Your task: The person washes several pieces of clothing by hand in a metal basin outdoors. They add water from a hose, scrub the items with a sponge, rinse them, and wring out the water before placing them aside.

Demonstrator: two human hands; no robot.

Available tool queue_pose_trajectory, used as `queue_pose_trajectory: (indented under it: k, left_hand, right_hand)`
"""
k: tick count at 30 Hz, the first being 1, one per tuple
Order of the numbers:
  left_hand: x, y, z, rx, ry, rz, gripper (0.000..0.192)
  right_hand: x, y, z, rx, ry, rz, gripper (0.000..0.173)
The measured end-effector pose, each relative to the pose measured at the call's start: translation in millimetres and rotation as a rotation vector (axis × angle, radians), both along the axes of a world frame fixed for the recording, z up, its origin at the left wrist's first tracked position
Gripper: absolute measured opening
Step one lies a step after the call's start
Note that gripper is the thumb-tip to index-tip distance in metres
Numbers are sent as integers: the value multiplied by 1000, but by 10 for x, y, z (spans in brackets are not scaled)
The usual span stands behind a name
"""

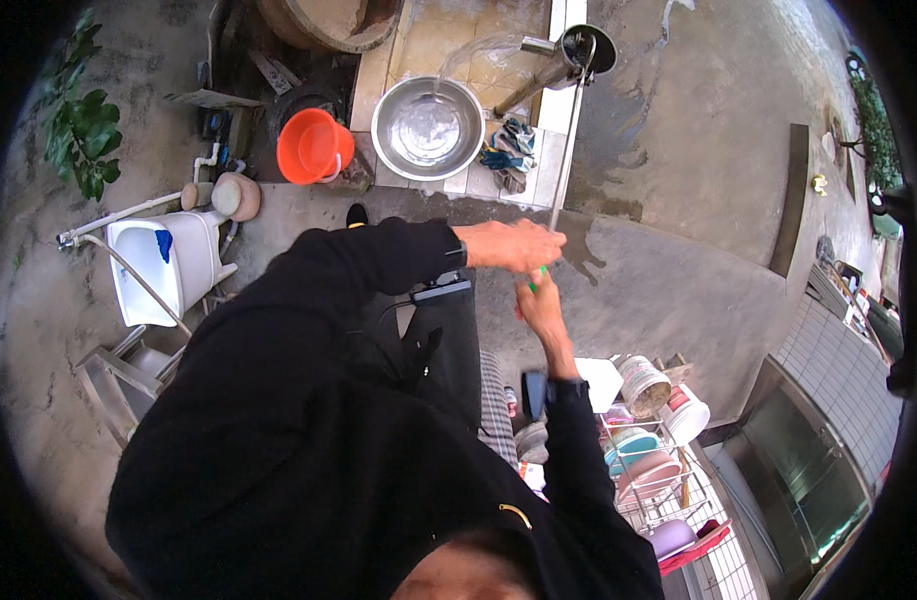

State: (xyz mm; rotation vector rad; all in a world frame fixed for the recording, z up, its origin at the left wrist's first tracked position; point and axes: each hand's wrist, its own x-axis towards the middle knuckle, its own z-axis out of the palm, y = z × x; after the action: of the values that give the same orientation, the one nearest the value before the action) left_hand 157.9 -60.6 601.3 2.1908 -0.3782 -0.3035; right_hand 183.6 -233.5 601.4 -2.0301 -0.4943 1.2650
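My left hand [509,246] is wrapped around the long metal lever [569,154] of a hand water pump [550,75]. Just below it, my right hand [544,301] grips the lever's end, where a bit of green grip [542,271] shows. From the pump's spout [535,46] a stream of water [473,49] arcs into a stainless steel basin [379,141], which stands on the tiled ledge [458,184] with water in it. A pair of work gloves [511,154] lies on the tiles between basin and lever.
An orange plastic bucket [292,154] stands left of the basin. A large clay vat [289,26] is behind it. Further left is a white plastic chair [184,247]. At lower right a wire rack [672,480] holds several plastic basins, with a dirty bucket [644,375] beside it.
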Motion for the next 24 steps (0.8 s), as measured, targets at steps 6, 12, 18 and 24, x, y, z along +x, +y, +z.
queue_pose_trajectory:
  k: [6,12,18,24]
  left_hand:
    - [207,206,866,-91,36,-126,39]
    - [-28,25,547,116,-83,-24,33]
    - [-108,-200,-105,308,-195,145,29]
    - [86,-353,-885,698,-92,235,26]
  right_hand:
    - [217,237,1312,-117,308,-281,18]
    - [-144,41,482,94,-356,-173,12]
    - [-174,-4,-360,-160,-442,-169,12]
    - [-45,254,-1339,-56,-526,-237,16]
